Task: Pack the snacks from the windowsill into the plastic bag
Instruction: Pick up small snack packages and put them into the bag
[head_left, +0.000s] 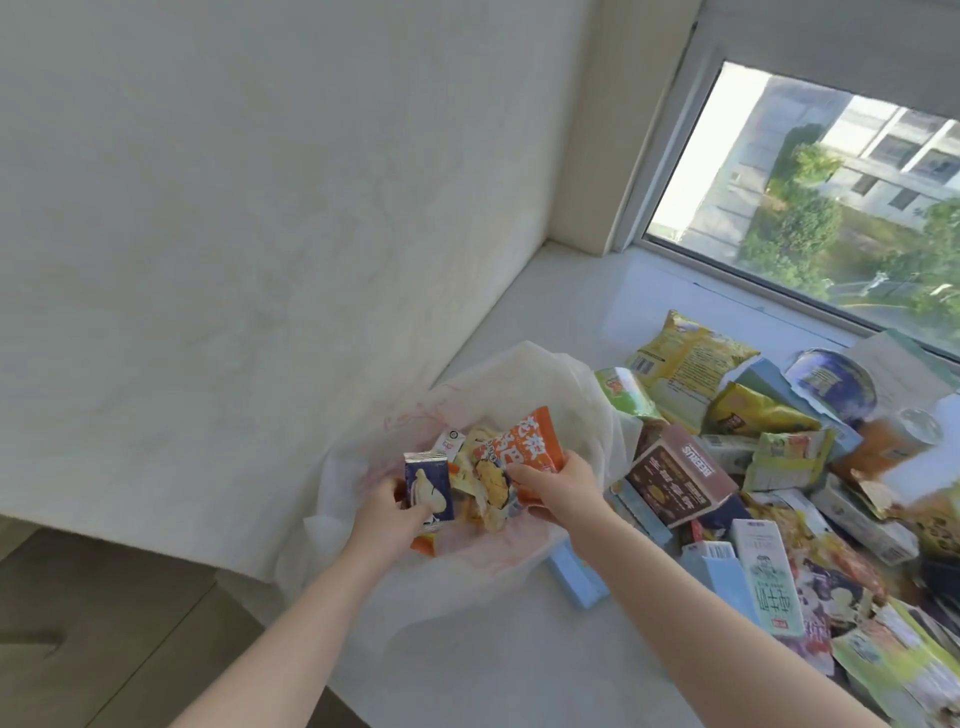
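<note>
Bare forearms (675, 587), uncovered wrist to elbow; left grip (387, 512), right grip (558, 486) bare-fingered, slim.

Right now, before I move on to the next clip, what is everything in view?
plastic bag: one, translucent white with red print, open at the sill's left end
orange packet: one, orange, over the bag's mouth
dark blue packet: one, dark blue, over the bag
yellow chip bag: one, yellow, far end of the pile
brown box: one, brown, right of the bag
milk carton: one, white and green, near side of the pile
light blue boxes: several, light blue, in and beside the pile
windowsill: one, white
window: one, upper right
left hand: holds the dark blue packet
right hand: holds the orange packet
</note>
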